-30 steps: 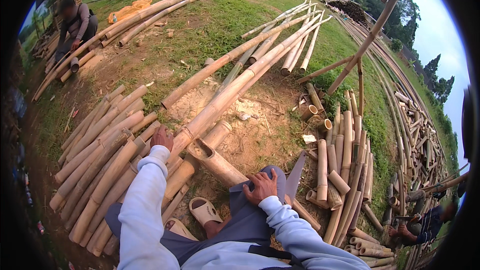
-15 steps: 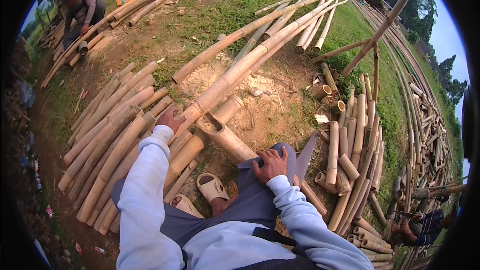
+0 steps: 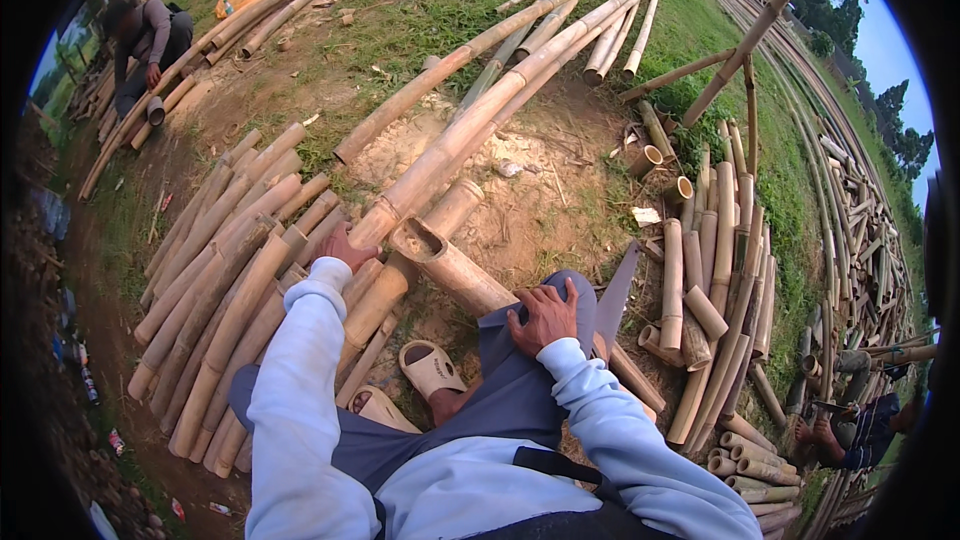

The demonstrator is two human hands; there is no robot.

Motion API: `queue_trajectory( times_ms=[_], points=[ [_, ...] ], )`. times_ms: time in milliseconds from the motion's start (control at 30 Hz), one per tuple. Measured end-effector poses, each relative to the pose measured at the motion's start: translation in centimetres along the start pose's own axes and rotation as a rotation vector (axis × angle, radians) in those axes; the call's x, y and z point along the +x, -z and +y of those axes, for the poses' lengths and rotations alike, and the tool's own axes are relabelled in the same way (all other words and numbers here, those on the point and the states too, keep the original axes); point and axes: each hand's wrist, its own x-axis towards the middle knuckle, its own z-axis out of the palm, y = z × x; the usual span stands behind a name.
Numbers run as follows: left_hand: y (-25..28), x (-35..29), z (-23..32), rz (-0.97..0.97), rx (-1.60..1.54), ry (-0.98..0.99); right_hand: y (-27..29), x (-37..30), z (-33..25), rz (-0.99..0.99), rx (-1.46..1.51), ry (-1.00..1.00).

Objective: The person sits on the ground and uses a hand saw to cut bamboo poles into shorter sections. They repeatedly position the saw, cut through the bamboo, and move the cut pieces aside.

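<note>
My left hand (image 3: pixel 345 248) is closed round the near end of a long bamboo pole (image 3: pixel 450 165), which slopes away to the far right. Just right of that end, a thicker bamboo piece (image 3: pixel 465 275) with a cut-out at its top passes under my right knee. My right hand (image 3: pixel 546 319) rests on that knee with the fingers spread, holding nothing. Beside the knee a saw blade (image 3: pixel 615 290) points upward; its handle is hidden behind my leg.
Cut bamboo lengths (image 3: pixel 225 310) lie stacked at my left, and more bamboo lengths (image 3: pixel 725 240) at my right. Long poles (image 3: pixel 600 20) lie farther off. A person (image 3: pixel 150 35) crouches at the far left; another person's legs (image 3: pixel 825 430) show at the right edge.
The view has shifted slightly. My left hand has moved a little down, round the pole's near end. My right hand stays on the knee.
</note>
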Motion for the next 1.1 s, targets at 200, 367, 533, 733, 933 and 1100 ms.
queue_trajectory(
  times_ms=[200, 367, 533, 733, 933, 1100],
  points=[
    [-1.5, 0.5, -0.2, -0.034, 0.0, -0.011, -0.3, 0.1, 0.3, -0.009, -0.005, 0.004],
    [-2.7, 1.6, -0.6, -0.047, 0.059, -0.033, 0.1, 0.2, 0.0, -0.045, -0.012, -0.012],
    [-3.0, 1.8, -1.1, -0.048, 0.069, -0.038, 0.2, 0.2, 0.0, -0.042, -0.007, -0.009],
    [-2.5, 1.5, 0.0, 0.242, -0.026, -0.137, 0.3, -0.1, 0.4, -0.036, -0.009, -0.025],
    [-0.7, 3.8, -1.5, 0.324, -0.586, -0.104, 0.1, 0.2, 0.2, -0.044, -0.003, -0.017],
    [1.9, 1.9, -0.9, 0.241, -0.379, -0.065, 0.1, 0.1, -0.1, -0.012, -0.003, -0.017]
  ],
)
